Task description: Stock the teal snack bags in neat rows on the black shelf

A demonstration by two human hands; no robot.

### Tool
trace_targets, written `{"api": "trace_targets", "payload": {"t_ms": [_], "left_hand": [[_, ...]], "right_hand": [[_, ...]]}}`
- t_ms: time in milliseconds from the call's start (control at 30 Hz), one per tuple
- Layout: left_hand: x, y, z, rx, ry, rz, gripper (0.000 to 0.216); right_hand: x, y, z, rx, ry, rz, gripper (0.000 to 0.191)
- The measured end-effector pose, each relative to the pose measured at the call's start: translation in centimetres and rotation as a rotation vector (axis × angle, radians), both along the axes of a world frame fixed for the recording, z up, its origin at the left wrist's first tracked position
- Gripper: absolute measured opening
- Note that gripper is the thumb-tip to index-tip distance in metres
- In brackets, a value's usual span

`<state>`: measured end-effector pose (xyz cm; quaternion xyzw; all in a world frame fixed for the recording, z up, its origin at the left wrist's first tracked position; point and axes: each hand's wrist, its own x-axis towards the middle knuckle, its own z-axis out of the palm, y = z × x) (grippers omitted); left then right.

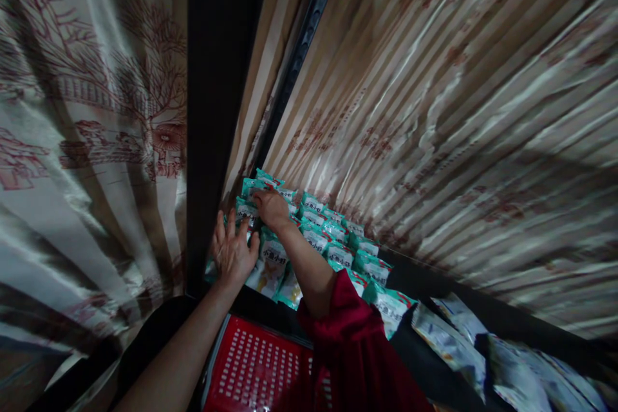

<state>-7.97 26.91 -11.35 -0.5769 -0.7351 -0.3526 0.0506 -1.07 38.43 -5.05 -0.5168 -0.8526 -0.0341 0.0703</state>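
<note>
Rows of teal-and-white snack bags (273, 257) with dark printed characters stand close together on a dark shelf. My left hand (234, 254) rests at the left end of the rows, fingers spread against the front bags there. Farther back, my right hand (273, 207) reaches over the rows with its fingers bent onto a snack bag (252, 187) in the back left corner. The right fingertips press at that bag's top, partly hidden by the hand. A dark red sleeve (347, 335) covers my right arm below the elbow area and hides some bags.
Below the shelf edge sits a red perforated basket (261, 367). Blue-and-white packets (454, 341) lie loosely on the shelf at the right. Wrinkled printed sheeting (410, 109) lines the back, and a dark upright post (219, 77) stands at the left.
</note>
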Motion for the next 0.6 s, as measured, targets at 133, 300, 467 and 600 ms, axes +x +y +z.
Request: {"api": "trace_targets", "payload": {"t_ms": [133,300,467,600], "left_hand": [[0.0,-0.1,0.1,0.010,-0.004,0.000,0.039],[0.1,-0.2,0.4,-0.007,0.006,-0.004,0.039],[0.3,-0.1,0.5,-0.028,0.007,0.008,0.039],[0.3,-0.1,0.6,-0.026,0.008,0.013,0.039]], "right_hand": [[0.9,0.5,0.2,0.149,0.098,-0.156,0.028],[1.7,1.4,0.6,0.192,0.124,-0.313,0.038],[1.8,2.1,0.6,0.021,0.071,-0.344,0.031],[1.6,2.1,0.4,-0.023,0.102,-0.379,0.026]]}}
